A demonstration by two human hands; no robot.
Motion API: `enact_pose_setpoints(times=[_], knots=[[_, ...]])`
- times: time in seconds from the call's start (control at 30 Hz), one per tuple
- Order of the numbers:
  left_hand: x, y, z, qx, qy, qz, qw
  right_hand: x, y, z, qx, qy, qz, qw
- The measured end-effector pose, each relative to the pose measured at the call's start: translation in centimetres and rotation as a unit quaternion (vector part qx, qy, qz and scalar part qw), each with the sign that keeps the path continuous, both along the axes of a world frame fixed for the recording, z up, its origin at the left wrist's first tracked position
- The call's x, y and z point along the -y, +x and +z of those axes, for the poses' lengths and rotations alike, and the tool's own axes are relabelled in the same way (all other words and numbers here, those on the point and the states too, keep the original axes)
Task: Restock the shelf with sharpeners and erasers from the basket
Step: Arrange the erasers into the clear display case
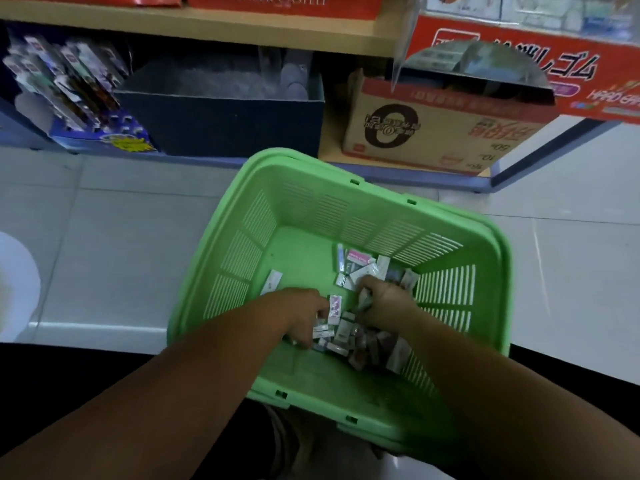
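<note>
Packets [341,332] gripped in right hand [388,301]; left hand [299,315] grip cannot be told; basket [311,209] walls close around both.

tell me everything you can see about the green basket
The green basket looks like moulded plastic: rectangular, thick rim, slotted walls, plain bottom. It sits upright on the pale tiled floor before the bottom shelf, turned slightly. Small wrapped packets lie on its bottom, mostly toward the right. The left hand digs among them; the right hand grips a few.
</note>
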State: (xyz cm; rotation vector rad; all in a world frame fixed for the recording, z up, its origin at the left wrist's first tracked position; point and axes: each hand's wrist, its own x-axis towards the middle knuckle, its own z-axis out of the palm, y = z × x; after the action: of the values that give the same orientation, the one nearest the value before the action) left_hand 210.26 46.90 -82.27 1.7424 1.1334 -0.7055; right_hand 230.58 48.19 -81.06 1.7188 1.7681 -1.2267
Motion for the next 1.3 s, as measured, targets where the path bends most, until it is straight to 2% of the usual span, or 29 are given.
enact_pose_setpoints(times=[0.1,0.27,0.43,0.53,0.67,0.77,0.87,0.97,1.07,1.2,1.3], knots=[[-0.1,0.4,-0.2,-0.003,-0.036,0.03,0.999,-0.5,0.3,0.5,-0.098,-0.024,-0.131,0.986],[0.1,0.6,-0.2,-0.014,-0.085,0.039,0.996,-2.0,-0.6,1.8,-0.204,-0.066,-0.306,0.928],[1.0,0.7,-0.3,-0.021,-0.034,-0.013,0.999,-2.9,-1.5,2.8,-0.235,-0.095,-0.366,0.895],[1.6,0.4,0.4,-0.008,-0.014,-0.019,1.0,-3.1,-2.1,3.7,-0.265,-0.087,-0.42,0.863],[1.5,0.0,1.5,0.018,-0.008,0.045,0.999,-2.6,-1.8,5.2,-0.295,-0.113,-0.462,0.828],[-0.3,-0.4,5.0,0.043,0.001,0.121,0.992,-2.5,-1.0,7.5,-0.315,-0.108,-0.467,0.819],[-2.5,-0.9,10.3,0.094,0.033,0.198,0.975,-3.2,-0.3,11.1,-0.379,-0.111,-0.436,0.808],[-3.1,-1.0,15.0,0.168,0.048,0.314,0.933,-4.0,-0.1,15.6,-0.446,-0.118,-0.388,0.798],[-2.7,-0.9,19.1,0.252,0.022,0.417,0.873,-4.2,-0.5,20.6,-0.489,-0.13,-0.341,0.792],[-2.4,-1.1,25.1,0.334,-0.016,0.46,0.823,-3.8,-0.5,26.9,-0.513,-0.126,-0.259,0.809],[-2.3,-1.2,28.9,0.367,-0.087,0.456,0.806,-3.8,-0.7,31.2,-0.515,-0.112,-0.211,0.823]])
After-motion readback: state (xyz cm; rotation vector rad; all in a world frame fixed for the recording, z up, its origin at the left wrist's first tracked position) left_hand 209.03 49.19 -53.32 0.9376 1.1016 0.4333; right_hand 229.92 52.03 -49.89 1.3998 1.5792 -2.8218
